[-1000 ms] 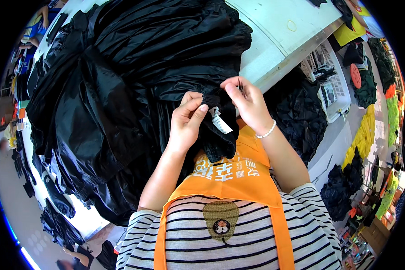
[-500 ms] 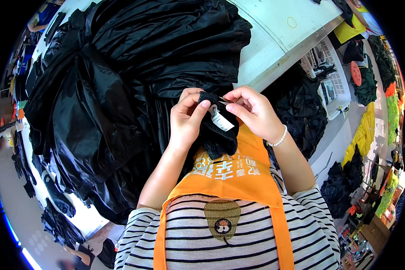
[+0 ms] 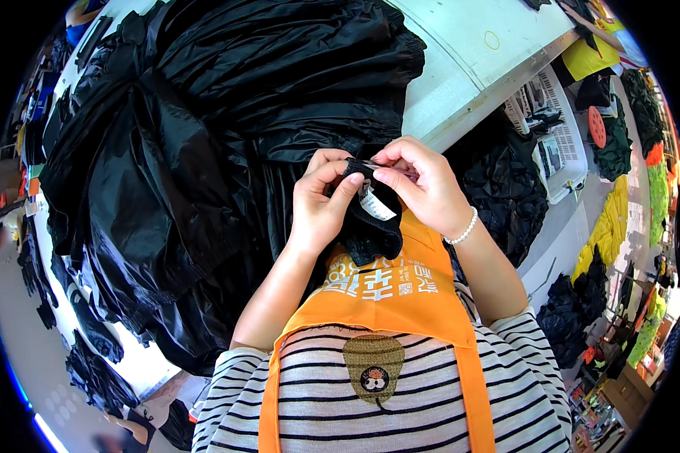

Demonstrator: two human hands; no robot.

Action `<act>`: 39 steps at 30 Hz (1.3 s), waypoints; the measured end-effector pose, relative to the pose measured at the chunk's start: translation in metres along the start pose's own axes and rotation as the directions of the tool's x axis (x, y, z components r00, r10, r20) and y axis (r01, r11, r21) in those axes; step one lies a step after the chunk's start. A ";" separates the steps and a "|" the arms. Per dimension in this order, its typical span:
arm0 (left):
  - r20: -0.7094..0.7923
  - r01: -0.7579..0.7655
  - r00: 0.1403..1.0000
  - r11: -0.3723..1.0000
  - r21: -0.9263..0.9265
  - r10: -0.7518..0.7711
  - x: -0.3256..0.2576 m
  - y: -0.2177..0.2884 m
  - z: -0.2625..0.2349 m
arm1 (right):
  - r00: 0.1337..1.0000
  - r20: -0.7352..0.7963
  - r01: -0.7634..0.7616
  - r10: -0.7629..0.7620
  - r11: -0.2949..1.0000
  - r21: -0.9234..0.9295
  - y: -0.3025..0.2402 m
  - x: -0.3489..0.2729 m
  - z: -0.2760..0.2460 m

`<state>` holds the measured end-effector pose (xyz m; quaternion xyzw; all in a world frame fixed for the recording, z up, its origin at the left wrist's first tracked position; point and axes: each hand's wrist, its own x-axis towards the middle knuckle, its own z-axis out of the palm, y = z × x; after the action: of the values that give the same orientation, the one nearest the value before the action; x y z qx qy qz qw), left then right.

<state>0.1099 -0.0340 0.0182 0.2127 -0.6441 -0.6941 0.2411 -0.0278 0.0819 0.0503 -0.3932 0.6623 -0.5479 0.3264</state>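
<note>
A large pile of black clothes is heaped on a white table. Beside it, the gathered edge of a black garment is pinched between the thumb and fingers of the left hand; the garment is held in front of the orange apron, its white label turned outward. A thin metal tool is gripped in the right hand, its tip brought to that edge. Farther right, a white basket and yellow cloth are seen.
</note>
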 end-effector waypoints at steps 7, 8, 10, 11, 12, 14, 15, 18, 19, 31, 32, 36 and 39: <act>-0.003 -0.009 1.000 1.000 0.024 0.009 0.000 0.000 -0.001 | 0.993 0.115 -0.039 0.038 0.999 0.003 0.003 -0.002 -0.010; 0.007 -0.008 1.000 0.999 0.040 0.007 0.000 -0.001 -0.002 | 0.996 0.089 -0.017 0.016 1.000 0.009 0.003 -0.002 -0.009; 0.030 -0.012 1.000 0.997 0.078 0.009 0.000 -0.001 -0.001 | 0.999 0.037 0.027 -0.028 0.999 0.019 0.002 0.000 -0.004; 0.041 -0.017 0.999 0.995 0.103 0.012 -0.001 0.001 0.000 | 0.999 0.037 0.024 -0.025 0.999 0.032 0.002 0.000 -0.003; 0.052 -0.022 0.999 0.992 0.128 0.015 -0.002 0.002 0.000 | 0.999 0.037 0.021 -0.022 0.999 0.044 0.001 0.001 -0.002; 0.066 -0.041 0.997 0.988 0.149 0.031 -0.002 -0.001 -0.001 | 0.999 0.037 0.019 -0.021 0.998 0.057 0.002 0.002 -0.001; 0.072 -0.050 0.997 0.986 0.160 0.039 -0.002 -0.001 -0.002 | 0.999 0.037 0.020 -0.022 0.998 0.058 0.004 0.002 -0.001; 0.069 -0.036 0.997 0.987 0.154 0.025 -0.002 0.001 -0.001 | 0.999 0.033 0.030 -0.032 0.998 0.051 0.006 0.001 -0.001; 0.067 -0.032 0.998 0.988 0.149 0.022 -0.002 0.001 -0.001 | 0.999 0.031 0.034 -0.036 0.998 0.047 0.006 0.000 -0.001; 0.091 -0.105 0.992 0.961 0.255 0.085 -0.003 0.005 0.002 | 0.997 0.072 0.004 -0.008 0.998 0.061 0.001 0.000 -0.002; 0.092 -0.108 0.992 0.960 0.259 0.086 -0.003 0.005 0.002 | 0.998 0.066 0.005 -0.009 0.998 0.059 0.002 0.000 -0.002; 0.088 -0.090 0.994 0.965 0.245 0.070 -0.002 0.006 0.001 | 0.996 -0.009 -0.082 0.086 0.972 0.220 0.008 -0.002 0.001; 0.089 -0.095 0.993 0.966 0.239 0.076 -0.003 0.006 0.002 | 0.991 -0.007 -0.129 0.136 0.956 0.265 0.011 -0.002 0.001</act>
<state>0.1113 -0.0313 0.0246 0.1851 -0.7418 -0.6068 0.2173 -0.0277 0.0846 0.0397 -0.2940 0.6124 -0.6129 0.4035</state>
